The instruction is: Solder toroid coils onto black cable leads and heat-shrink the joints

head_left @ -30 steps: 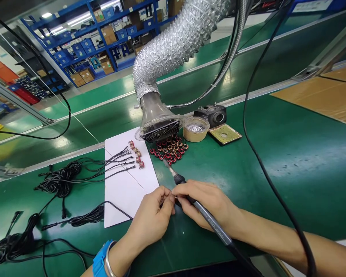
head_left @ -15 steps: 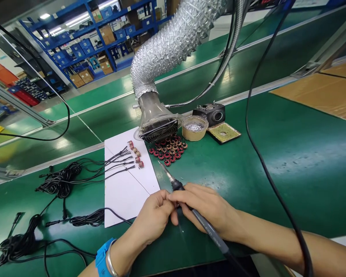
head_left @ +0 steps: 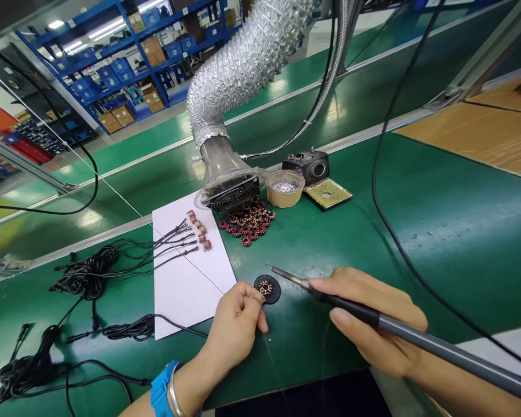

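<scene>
My right hand point(head_left: 373, 318) grips a soldering iron point(head_left: 360, 310) like a pen, its metal tip pointing left toward a small round coil point(head_left: 267, 288) that sits on a black disc on the green mat. My left hand point(head_left: 238, 324) is pinched closed beside that coil, fingertips touching its edge or a thin wire lead. A blue band circles my left wrist point(head_left: 160, 391).
A white sheet point(head_left: 186, 272) holds black cables with coils at their ends point(head_left: 200, 229). A pile of red-and-copper coils point(head_left: 245, 221) lies under the fume extractor hose point(head_left: 230, 191). A tin of solder dross point(head_left: 285, 188), an iron stand point(head_left: 306, 165) and sponge tray point(head_left: 327, 193) stand behind.
My right hand has pulled away to the right with the soldering iron, swinging it level. The coil on its black disc is now uncovered beside my left fingertips.
</scene>
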`<action>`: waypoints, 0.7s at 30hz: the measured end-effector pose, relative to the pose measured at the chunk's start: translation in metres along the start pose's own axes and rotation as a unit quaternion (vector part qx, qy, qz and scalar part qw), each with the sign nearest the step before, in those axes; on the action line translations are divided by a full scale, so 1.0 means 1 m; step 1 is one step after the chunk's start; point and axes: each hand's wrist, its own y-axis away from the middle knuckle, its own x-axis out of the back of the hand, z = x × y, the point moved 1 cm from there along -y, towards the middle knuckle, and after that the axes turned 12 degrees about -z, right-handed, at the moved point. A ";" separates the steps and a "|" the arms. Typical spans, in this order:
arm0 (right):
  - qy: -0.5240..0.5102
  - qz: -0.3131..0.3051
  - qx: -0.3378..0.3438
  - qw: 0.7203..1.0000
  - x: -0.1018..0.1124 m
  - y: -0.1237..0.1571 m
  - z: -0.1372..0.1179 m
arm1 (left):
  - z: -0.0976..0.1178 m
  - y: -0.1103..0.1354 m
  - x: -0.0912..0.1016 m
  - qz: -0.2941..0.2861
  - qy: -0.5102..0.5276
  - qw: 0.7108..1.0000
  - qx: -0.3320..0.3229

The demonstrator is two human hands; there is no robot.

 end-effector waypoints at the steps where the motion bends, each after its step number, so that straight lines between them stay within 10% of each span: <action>1: -0.011 0.002 -0.011 1.000 0.001 0.002 -0.001 | 0.000 0.000 -0.001 0.003 -0.001 1.000 -0.003; 21: -0.105 -0.013 -0.042 0.993 -0.012 0.017 0.006 | 0.001 0.002 -0.006 0.006 -0.031 0.999 -0.027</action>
